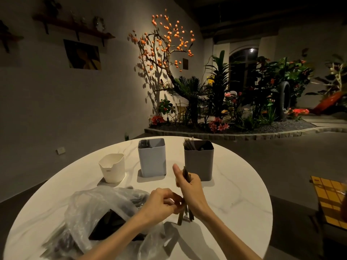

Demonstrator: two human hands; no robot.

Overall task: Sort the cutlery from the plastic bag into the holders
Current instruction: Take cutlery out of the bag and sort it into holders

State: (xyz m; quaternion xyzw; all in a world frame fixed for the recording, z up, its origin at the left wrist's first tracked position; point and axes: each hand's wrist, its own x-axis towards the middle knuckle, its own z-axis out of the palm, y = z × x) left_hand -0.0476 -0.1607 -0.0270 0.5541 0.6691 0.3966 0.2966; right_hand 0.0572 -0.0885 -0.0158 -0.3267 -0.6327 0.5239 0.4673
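**Both hands on one cutlery bundle, mid-table**

Right hand gripping upright bundle of dark cutlery, thumb up. Left hand pinching the bundle's lower part. Plastic bag lies front-left, more cutlery inside. White holder, blue-grey holder, dark grey holder stand behind; bare table to the right.

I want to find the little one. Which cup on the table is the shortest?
The white holder on the left is the shortest. The pale grey-blue holder in the middle and the dark grey holder on the right both stand taller.
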